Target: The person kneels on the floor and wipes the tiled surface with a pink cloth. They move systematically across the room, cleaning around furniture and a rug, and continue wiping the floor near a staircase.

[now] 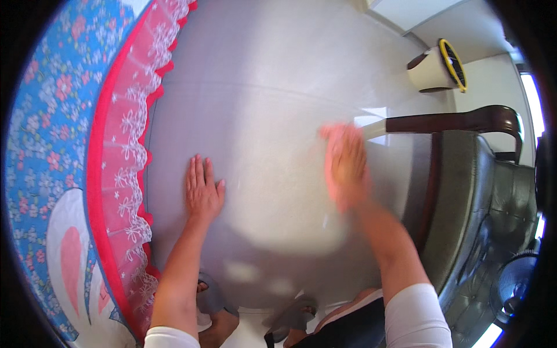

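My right hand (349, 165) presses a pink cloth (333, 152) flat against the glossy tiled floor (278, 174), near the front leg of a chair. Motion blurs both the hand and the cloth, and part of the cloth is hidden under the palm. On the left, my left hand (203, 191) rests palm down on the bare floor with its fingers extended. It holds nothing and lies beside the lace-trimmed edge of a bed cover.
Along the left hangs a floral bed cover (56, 108) with a red and pink lace frill (126, 143). On the right stands a dark wooden armchair (452, 121) with green padded upholstery (450, 195). A waste bin (433, 71) with a yellow rim and a fan (515, 282) are also in view.
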`<state>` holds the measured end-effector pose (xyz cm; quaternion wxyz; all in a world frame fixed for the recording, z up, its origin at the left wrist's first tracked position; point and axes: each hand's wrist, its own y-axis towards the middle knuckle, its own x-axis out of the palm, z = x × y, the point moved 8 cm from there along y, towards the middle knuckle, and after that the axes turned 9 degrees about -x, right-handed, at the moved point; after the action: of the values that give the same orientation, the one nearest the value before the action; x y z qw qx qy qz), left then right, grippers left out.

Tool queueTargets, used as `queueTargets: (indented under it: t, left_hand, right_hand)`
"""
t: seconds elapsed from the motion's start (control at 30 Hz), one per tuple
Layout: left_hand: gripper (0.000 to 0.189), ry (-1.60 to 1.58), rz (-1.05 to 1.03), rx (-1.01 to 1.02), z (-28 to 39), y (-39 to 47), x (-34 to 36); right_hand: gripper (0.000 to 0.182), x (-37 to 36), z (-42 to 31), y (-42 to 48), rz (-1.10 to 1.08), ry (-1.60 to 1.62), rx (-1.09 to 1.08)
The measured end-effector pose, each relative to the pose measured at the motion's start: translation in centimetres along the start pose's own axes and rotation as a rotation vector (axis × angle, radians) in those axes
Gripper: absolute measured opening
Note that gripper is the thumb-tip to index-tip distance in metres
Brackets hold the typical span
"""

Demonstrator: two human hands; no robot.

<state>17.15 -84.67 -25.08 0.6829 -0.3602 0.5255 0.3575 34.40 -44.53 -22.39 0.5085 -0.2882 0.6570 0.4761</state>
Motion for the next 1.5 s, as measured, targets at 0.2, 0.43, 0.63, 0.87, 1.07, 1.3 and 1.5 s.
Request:
queueTargets:
  t: [0.2, 0.43, 0.63, 0.87, 1.07, 1.3, 1.5]
  left_hand:
    - [0.079, -0.043, -0.005, 0.032, 0.4, 0.8, 0.4]
    - [0.083, -0.065, -0.031, -0.097, -4.8, -1.8, -0.5]
    - [0.084, -0.036, 0.055, -0.046, -3.4, -2.0, -1.2]
    - [0.084, -0.013, -0.022, -0.101, -5.1, -2.6, -0.5]
    - [0.06, -0.097, -0.009, -0.036, -0.6, 0.6, -2.2]
    - [0.028, -0.851, -0.505, -0.654, 5.5, 9.0, 3.6]
    - [0.03, -0.926, -0.562, -0.796, 7.2, 9.9, 2.9]
  right_hand:
    - [0.061, 6.5, -12.2, 13.8, -0.056, 0.058, -0.2]
    - [0.055, -1.6, -16.7, -3.1, -0.421, 0.35, -0.451]
    - [0.059, 4.4, -8.0, 9.6, -0.13, 0.166, -0.16]
    - [0.066, 4.7, -23.8, 3.7, -0.245, 0.236, -0.422]
    - [0.07, 1.1, -10.8, -3.0, -0.425, 0.135, -0.119]
    - [0.073, 1.1, -8.7, -1.8, -0.242, 0.06, 0.073]
    - [0.074, 1.5, -8.1, -1.9, -0.242, 0.059, 0.095]
